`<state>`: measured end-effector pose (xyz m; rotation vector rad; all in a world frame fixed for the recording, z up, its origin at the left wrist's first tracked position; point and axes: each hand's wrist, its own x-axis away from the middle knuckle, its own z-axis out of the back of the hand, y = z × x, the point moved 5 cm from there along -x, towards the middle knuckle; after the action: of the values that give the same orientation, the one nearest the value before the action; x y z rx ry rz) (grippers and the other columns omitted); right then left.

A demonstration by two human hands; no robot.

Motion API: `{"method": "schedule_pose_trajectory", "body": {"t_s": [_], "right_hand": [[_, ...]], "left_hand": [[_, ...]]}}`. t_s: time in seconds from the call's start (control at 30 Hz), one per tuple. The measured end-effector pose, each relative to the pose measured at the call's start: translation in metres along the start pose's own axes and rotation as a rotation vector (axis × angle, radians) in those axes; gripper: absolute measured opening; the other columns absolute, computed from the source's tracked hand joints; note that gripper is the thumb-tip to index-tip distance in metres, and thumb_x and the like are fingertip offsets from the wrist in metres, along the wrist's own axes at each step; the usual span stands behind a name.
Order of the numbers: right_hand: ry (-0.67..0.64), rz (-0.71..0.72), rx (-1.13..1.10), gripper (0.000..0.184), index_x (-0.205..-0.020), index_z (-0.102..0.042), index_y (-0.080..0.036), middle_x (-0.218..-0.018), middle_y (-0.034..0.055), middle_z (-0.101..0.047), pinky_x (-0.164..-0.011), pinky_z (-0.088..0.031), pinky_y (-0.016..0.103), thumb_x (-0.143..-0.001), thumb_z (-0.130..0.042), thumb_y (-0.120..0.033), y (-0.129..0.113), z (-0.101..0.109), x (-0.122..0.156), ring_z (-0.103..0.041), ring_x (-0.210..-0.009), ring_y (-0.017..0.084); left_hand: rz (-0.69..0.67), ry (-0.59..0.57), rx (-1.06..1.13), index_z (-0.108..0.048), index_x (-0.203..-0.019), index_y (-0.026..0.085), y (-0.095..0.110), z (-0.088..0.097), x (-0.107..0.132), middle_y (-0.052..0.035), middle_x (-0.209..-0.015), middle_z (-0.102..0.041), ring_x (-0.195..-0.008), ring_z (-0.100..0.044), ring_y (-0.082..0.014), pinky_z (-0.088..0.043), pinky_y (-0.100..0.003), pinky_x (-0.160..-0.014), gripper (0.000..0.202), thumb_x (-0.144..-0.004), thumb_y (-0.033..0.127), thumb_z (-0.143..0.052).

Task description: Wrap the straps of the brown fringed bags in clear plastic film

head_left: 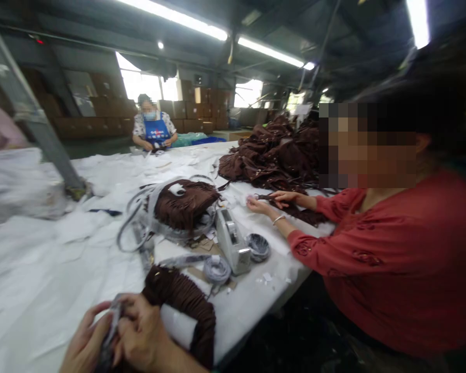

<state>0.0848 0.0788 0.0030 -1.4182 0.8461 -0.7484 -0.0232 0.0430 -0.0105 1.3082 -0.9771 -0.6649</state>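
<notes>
At the bottom of the view, my left hand [86, 339] and my right hand [140, 331] close together on a narrow grey strap [112, 324], whose lower end runs out of the picture. Right beside my right hand lies a dark brown fringed bag [182, 305], partly stuffed with white paper [177, 325]. Its lower part is cut off by the frame edge. Both hands rest over white sheeting [42, 274] covering the table.
A second fringed bag [184, 203] sits among grey strap loops, near a tape dispenser [232, 241] and a strap roll [216, 269]. A co-worker in a red top [376, 259] sits right, beside a heap of brown bags [272, 155]. Another worker [154, 127] sits far off.
</notes>
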Motion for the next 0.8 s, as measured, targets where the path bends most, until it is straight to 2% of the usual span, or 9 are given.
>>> {"method": "schedule_pose_trajectory", "body": {"t_s": [0.07, 0.13, 0.2, 0.37, 0.5, 0.6, 0.67, 0.73, 0.8], "right_hand": [[-0.001, 0.025, 0.080, 0.032, -0.120, -0.052, -0.022, -0.069, -0.0017, -0.064, -0.048, -0.049, 0.017, -0.094, -0.037, -0.033, -0.018, 0.003, 0.005, -0.060, -0.048, 0.010], [0.022, 0.102, 0.154, 0.030, -0.118, -0.054, -0.024, -0.076, 0.0003, -0.065, -0.053, -0.051, 0.018, -0.094, -0.037, -0.032, -0.033, 0.008, 0.006, -0.063, -0.054, 0.011], [0.025, 0.108, 0.142, 0.029, -0.115, -0.055, -0.023, -0.076, 0.0006, -0.065, -0.053, -0.051, 0.019, -0.093, -0.037, -0.031, -0.039, 0.011, 0.007, -0.065, -0.055, 0.011], [-0.002, -0.121, -0.151, 0.028, -0.112, -0.050, -0.018, -0.061, -0.0038, -0.060, -0.039, -0.039, 0.016, -0.088, -0.043, -0.029, -0.028, 0.017, 0.010, -0.064, -0.045, 0.013], [-0.098, -0.036, -0.281, 0.031, -0.115, -0.048, -0.018, -0.073, -0.0011, -0.065, -0.045, -0.040, 0.016, -0.086, -0.048, -0.029, -0.024, 0.019, 0.009, -0.065, -0.050, 0.010], [-0.170, 0.006, -0.342, 0.034, -0.118, -0.045, -0.020, -0.093, 0.0042, -0.068, -0.048, -0.041, 0.017, -0.085, -0.049, -0.025, -0.020, 0.013, 0.012, -0.064, -0.052, 0.008], [-0.142, 0.019, -0.276, 0.032, -0.119, -0.046, -0.021, -0.099, 0.0055, -0.068, -0.046, -0.043, 0.017, -0.088, -0.045, -0.025, -0.020, 0.007, 0.017, -0.064, -0.050, 0.008], [-0.103, 0.060, -0.112, 0.030, -0.121, -0.048, -0.022, -0.093, 0.0039, -0.069, -0.048, -0.047, 0.020, -0.092, -0.039, -0.027, -0.027, 0.004, 0.026, -0.064, -0.050, 0.009], [-0.092, 0.160, 0.103, 0.032, -0.124, -0.050, -0.023, -0.083, 0.0016, -0.070, -0.056, -0.053, 0.023, -0.096, -0.035, -0.027, -0.041, 0.009, 0.035, -0.065, -0.051, 0.011]], "left_hand": [[0.008, -0.068, 0.010, -0.050, -0.102, 0.024, 0.006, 0.001, 0.001, 0.0070, -0.051, -0.057, -0.038, -0.049, -0.0118, -0.040, -0.020, -0.035, 0.055, -0.067, 0.060, -0.069], [-0.023, -0.090, 0.031, -0.049, -0.101, 0.022, 0.013, 0.002, -0.001, 0.0069, -0.054, -0.059, -0.041, -0.051, -0.0108, -0.041, -0.020, -0.038, 0.052, -0.069, 0.056, -0.070], [-0.043, -0.111, 0.044, -0.049, -0.100, 0.021, 0.017, 0.001, -0.004, 0.0060, -0.060, -0.061, -0.043, -0.051, -0.0096, -0.041, -0.019, -0.040, 0.048, -0.071, 0.053, -0.069], [-0.102, -0.150, -0.065, -0.054, -0.096, 0.018, 0.027, -0.005, 0.004, 0.0018, -0.071, -0.063, -0.049, -0.055, -0.0106, -0.044, -0.022, -0.047, 0.038, -0.076, 0.048, -0.064], [-0.186, -0.176, -0.209, -0.056, -0.111, 0.018, 0.036, -0.005, 0.014, -0.0039, -0.090, -0.070, -0.064, -0.063, -0.0157, -0.050, -0.027, -0.059, 0.046, -0.074, 0.044, -0.066], [-0.223, -0.097, -0.322, -0.057, -0.116, 0.018, 0.036, -0.001, 0.018, -0.0048, -0.088, -0.071, -0.069, -0.066, -0.0188, -0.052, -0.029, -0.065, 0.049, -0.076, 0.046, -0.064], [-0.273, -0.001, -0.385, -0.061, -0.114, 0.018, 0.035, 0.002, 0.018, -0.0067, -0.095, -0.072, -0.080, -0.067, -0.0216, -0.052, -0.031, -0.073, 0.047, -0.078, 0.048, -0.062], [-0.322, 0.088, -0.410, -0.064, -0.112, 0.019, 0.034, 0.005, 0.016, -0.0087, -0.107, -0.070, -0.096, -0.065, -0.0243, -0.051, -0.032, -0.083, 0.045, -0.078, 0.049, -0.062], [-0.314, 0.142, -0.381, -0.064, -0.113, 0.019, 0.034, 0.011, 0.011, -0.0088, -0.105, -0.070, -0.092, -0.066, -0.0237, -0.052, -0.032, -0.079, 0.048, -0.077, 0.051, -0.062]]}}
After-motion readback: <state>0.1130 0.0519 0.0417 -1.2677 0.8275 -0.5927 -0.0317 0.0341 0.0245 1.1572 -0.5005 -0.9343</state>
